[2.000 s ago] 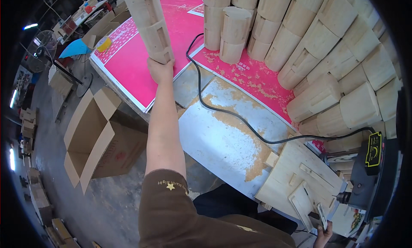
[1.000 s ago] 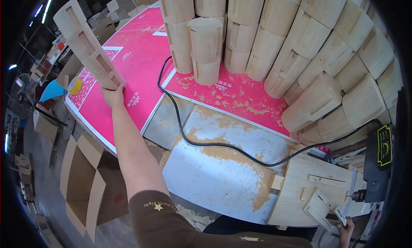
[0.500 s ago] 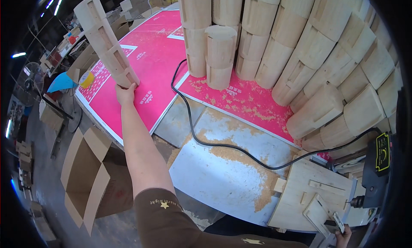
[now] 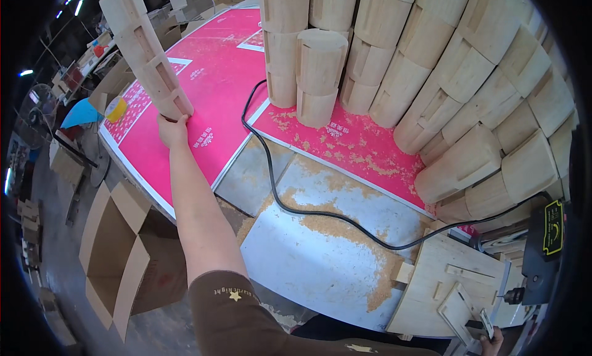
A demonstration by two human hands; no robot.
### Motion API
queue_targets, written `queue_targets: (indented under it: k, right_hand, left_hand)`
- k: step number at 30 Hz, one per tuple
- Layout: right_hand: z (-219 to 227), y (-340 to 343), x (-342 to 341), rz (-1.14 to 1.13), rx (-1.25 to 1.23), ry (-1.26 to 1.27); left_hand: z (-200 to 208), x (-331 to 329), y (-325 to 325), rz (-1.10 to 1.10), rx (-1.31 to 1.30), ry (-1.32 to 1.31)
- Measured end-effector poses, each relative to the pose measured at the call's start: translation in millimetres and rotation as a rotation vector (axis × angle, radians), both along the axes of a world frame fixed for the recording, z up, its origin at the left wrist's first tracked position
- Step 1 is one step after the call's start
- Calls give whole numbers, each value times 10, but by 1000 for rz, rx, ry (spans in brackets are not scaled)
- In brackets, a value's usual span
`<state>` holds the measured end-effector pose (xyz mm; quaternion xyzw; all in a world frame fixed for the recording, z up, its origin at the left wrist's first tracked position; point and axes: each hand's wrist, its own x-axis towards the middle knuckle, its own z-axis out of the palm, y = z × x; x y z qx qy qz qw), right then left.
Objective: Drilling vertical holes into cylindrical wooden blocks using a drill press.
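At the left of the pink sheet (image 4: 231,91), my left hand (image 4: 173,131) is closed around the foot of a column of stacked pale wooden blocks (image 4: 148,57). The blocks are rounded and have slots cut into their sides. The thumb shows at the lowest block; the other fingers are mostly hidden. Down at the lower right my right hand (image 4: 491,342) shows only in part, its fingers at the end of a narrow light-coloured bar (image 4: 486,324) with a dark part beside it. That bar lies over a wooden jig board (image 4: 447,288), near a drill chuck (image 4: 513,295).
Rows of stacked wooden blocks (image 4: 425,60) fill the far right. A black cable (image 4: 327,215) runs over a sawdust-strewn white board (image 4: 308,251) to the drill machine (image 4: 546,251). An open cardboard box (image 4: 132,263) stands at the lower left. Yellow tape (image 4: 115,109) lies near the sheet's left edge.
The whole view has shifted slightly. My left hand stays at the foot of the block column, and my right hand stays by the bar. Nothing has plainly been taken up or let go.
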<state>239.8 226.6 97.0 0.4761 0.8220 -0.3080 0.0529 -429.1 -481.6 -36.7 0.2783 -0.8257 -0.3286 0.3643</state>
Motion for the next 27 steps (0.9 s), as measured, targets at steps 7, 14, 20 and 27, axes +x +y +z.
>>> queue_targets:
  k: [7,14,20,27]
  right_hand:
    - [51,-71,2,33,-62,89]
    - [189,-267,-204,80,78,-37]
    - [175,-322,-220,59,25,84]
    - [14,-15,69,119,78,0]
  left_hand:
    - [-49,-200,-72,4,-40,-13]
    - [4,-315,-24,27,-37,-69]
    - [-81,-342,-69,19,-93,-16]
    - [67,-41,118,28,-152,-124]
